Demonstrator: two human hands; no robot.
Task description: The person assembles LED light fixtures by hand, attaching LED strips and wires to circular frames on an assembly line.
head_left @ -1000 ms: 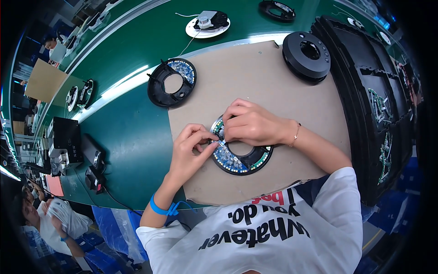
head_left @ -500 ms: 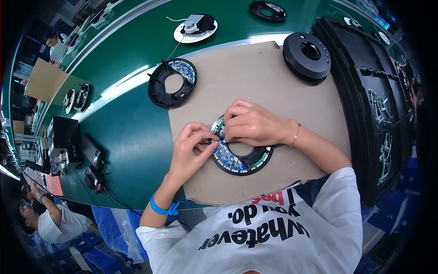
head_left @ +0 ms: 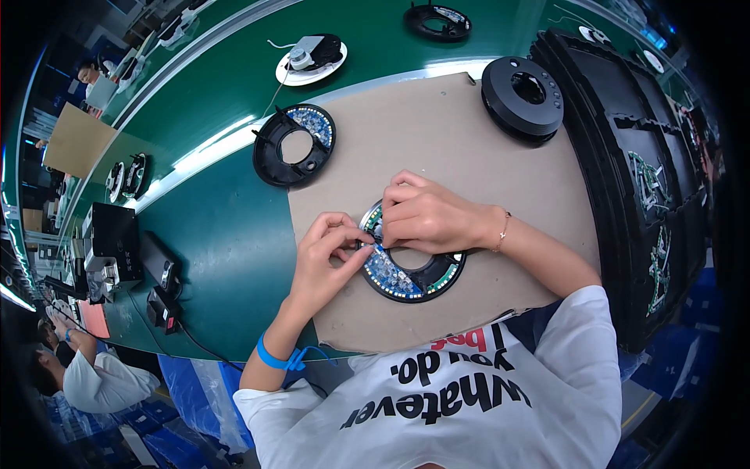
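A round black ring-shaped housing (head_left: 430, 275) lies on the cardboard sheet in front of me, with a blue circuit board (head_left: 391, 277) and a rim of small LEDs in it. My left hand (head_left: 324, 252) pinches at the housing's upper left, thumb and forefinger almost touching. Close beside it, my right hand (head_left: 428, 217) bends over the same spot with its fingers drawn together. Whatever small part sits between the fingertips is hidden. A blue strap circles my left wrist.
Beyond the hands lie a similar black ring (head_left: 269, 152) and a dark grey round cover (head_left: 522, 100). A black compartment tray (head_left: 601, 168) with green boards borders the right. A black box (head_left: 113, 242) stands left. The green belt (head_left: 367, 47) carries a white disc (head_left: 312, 74) and further parts.
The parts on the far green belt have slid to the left. Both my hands stay at nearly the same spot on the housing, with only slight finger movement.
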